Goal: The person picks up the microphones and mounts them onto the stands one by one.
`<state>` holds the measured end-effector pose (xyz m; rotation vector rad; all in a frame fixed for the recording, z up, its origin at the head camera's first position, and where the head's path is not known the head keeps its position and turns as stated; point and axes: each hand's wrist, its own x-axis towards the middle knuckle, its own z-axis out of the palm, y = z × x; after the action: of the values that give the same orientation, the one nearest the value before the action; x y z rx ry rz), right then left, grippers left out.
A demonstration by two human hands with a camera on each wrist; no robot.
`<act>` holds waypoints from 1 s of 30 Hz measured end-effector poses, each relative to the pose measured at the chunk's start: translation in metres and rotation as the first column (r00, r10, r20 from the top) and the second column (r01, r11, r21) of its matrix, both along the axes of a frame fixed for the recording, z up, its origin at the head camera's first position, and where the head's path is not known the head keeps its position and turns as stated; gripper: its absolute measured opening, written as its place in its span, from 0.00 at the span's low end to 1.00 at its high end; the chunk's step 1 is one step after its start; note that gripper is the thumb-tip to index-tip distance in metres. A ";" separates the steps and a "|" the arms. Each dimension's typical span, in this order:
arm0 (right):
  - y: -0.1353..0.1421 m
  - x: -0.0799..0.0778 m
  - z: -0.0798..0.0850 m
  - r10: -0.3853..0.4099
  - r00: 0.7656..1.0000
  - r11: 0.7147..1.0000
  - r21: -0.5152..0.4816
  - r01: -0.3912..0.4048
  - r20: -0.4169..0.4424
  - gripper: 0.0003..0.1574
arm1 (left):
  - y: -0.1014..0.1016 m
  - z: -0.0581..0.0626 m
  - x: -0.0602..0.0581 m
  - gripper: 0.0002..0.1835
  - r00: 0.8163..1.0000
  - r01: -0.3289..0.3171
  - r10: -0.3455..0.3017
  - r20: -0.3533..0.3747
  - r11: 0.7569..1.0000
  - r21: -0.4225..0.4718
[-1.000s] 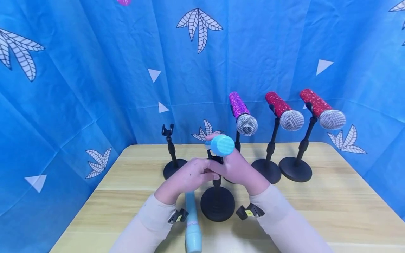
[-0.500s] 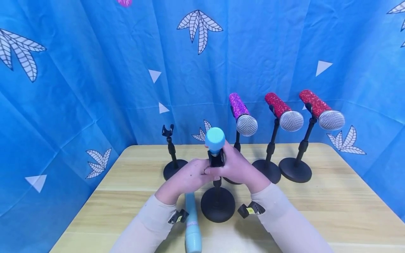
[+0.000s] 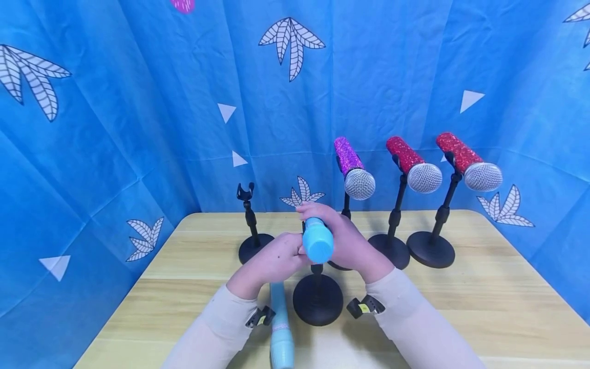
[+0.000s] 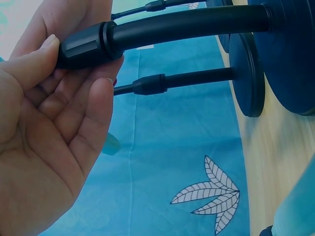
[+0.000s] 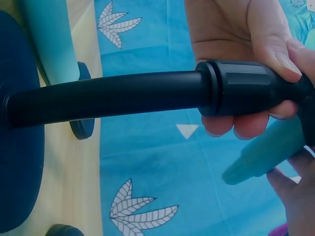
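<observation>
My left hand (image 3: 276,258) grips the upper collar of a black microphone stand (image 3: 318,300), thumb and fingers round it in the right wrist view. My right hand (image 3: 345,238) holds a light blue microphone (image 3: 318,245) at the top of that stand, its head tilted down toward me. In the right wrist view, right fingers (image 5: 283,184) touch the blue microphone's handle (image 5: 263,155). The stand's clip is mostly hidden, so how fully the microphone sits in it I cannot tell. A second light blue microphone (image 3: 281,338) lies on the table beside my left wrist.
Behind to the left stands a microphone stand with a bare clip (image 3: 245,192). At the back right, one purple glitter microphone (image 3: 352,164) and two red glitter ones, the nearer (image 3: 412,161) and the rightmost (image 3: 467,159), sit on stands. Blue cloth (image 3: 295,113) hangs behind the wooden table (image 3: 488,307).
The held blue microphone has turned: its head first pointed up and to the right, then swung over and now points lower, toward me. The left hand has stayed on the stand.
</observation>
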<state>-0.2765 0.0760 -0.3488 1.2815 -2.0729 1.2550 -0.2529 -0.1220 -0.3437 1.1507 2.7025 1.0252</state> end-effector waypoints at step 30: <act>0.006 0.001 0.002 0.047 0.963 0.993 0.121 -0.015 -0.266 0.31 | -0.002 -0.001 -0.003 0.05 0.999 0.006 -0.005 0.041 1.000 -0.007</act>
<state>-0.2759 0.0823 -0.3471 1.4531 -1.9613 0.9227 -0.2558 -0.1243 -0.3447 1.1224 2.6677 1.0261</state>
